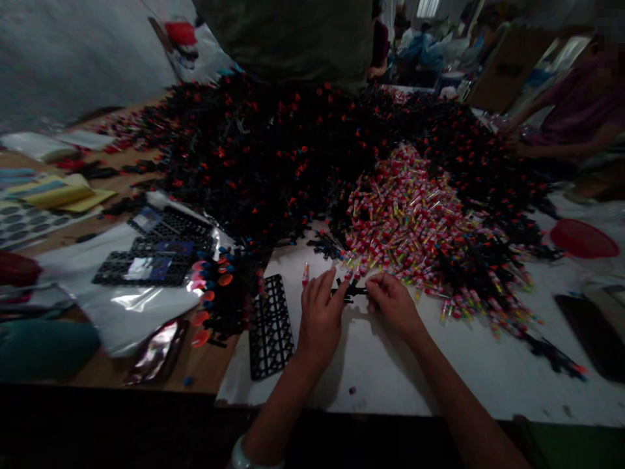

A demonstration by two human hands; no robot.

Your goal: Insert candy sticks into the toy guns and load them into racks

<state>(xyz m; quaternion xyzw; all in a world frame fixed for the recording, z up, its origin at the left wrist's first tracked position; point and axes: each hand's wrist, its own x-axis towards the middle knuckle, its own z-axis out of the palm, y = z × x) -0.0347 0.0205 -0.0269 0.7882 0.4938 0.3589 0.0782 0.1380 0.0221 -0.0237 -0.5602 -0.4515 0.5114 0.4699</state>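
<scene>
Toy gun (356, 290) is extending crosswise right of the black rack (271, 331), long axis running from left hand (319, 319) to right hand (393, 305); the right is pinching its farther end, the left is touching its nearer end, grip indeterminable.

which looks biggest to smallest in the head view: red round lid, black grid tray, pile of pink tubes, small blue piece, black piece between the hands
1. pile of pink tubes
2. black grid tray
3. red round lid
4. black piece, partly covered
5. small blue piece
</scene>
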